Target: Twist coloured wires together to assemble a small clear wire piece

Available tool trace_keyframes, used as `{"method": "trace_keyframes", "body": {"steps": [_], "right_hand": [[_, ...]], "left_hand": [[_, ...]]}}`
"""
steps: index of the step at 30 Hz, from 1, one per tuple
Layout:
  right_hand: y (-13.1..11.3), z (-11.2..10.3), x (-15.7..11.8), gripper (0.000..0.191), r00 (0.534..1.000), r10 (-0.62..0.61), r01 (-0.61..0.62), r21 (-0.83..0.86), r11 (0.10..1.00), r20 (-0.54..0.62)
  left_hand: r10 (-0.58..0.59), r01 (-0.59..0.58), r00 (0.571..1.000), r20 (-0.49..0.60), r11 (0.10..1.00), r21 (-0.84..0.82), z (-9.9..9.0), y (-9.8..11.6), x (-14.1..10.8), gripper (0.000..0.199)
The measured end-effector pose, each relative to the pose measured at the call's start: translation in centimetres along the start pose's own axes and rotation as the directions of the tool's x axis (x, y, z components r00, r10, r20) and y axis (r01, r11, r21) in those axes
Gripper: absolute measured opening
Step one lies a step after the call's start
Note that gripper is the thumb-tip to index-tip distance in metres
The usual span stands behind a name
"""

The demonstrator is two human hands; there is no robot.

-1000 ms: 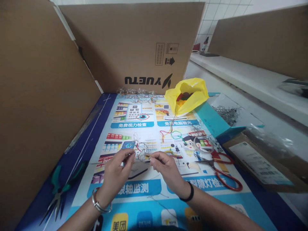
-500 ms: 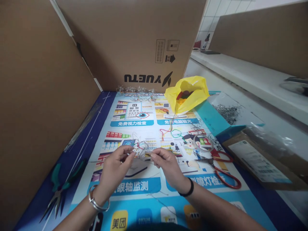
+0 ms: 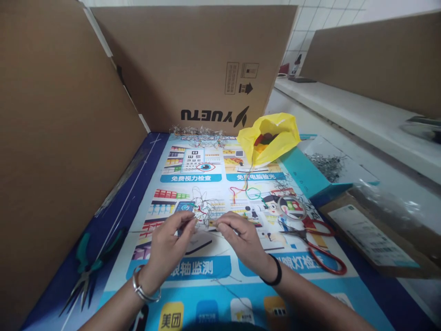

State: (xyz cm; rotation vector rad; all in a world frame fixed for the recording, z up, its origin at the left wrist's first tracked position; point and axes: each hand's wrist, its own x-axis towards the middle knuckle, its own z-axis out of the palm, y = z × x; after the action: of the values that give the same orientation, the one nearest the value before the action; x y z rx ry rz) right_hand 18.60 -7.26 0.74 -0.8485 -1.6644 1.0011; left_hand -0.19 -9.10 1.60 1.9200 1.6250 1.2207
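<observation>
My left hand (image 3: 174,243) is closed in a pinch over the printed mat (image 3: 186,184), its fingertips on a thin wire. Close to its right, my right hand (image 3: 241,236) also pinches thin wire between thumb and forefinger. A loose tangle of fine wire with red bits (image 3: 203,207) lies just beyond and between the fingertips. Red-handled scissors (image 3: 319,246) lie open to the right of my right hand. Pliers with green handles (image 3: 87,266) rest at the left. A clear ring-shaped roll (image 3: 292,207) sits above the scissors.
A yellow bag (image 3: 272,138) holding red and yellow thread stands at the back. Wire bits lie in a blue-sided box (image 3: 324,165). A brown package (image 3: 375,234) is at the right. Cardboard walls (image 3: 193,59) rise behind and left. More wire scraps (image 3: 200,133) lie at the back.
The view has tilted slightly, so everything sits a little lower. My left hand has turned slightly and its fingertips have moved a little right. Both hands remain pinched.
</observation>
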Motion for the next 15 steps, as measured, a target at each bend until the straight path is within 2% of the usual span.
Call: {"method": "trace_keyframes", "body": {"steps": [8,15], "right_hand": [[-0.43,0.35,-0.19,0.012,0.997,-0.067,0.072,-0.135,0.988,0.040],[0.10,0.61,-0.36,0.012,0.999,-0.047,0.050,-0.176,0.983,0.022]], "left_hand": [[0.131,-0.126,0.990,-0.048,0.988,0.094,0.06,0.22,-0.10,0.008],[0.249,-0.241,0.965,-0.084,0.966,0.097,0.15,0.01,-0.34,0.012]]}}
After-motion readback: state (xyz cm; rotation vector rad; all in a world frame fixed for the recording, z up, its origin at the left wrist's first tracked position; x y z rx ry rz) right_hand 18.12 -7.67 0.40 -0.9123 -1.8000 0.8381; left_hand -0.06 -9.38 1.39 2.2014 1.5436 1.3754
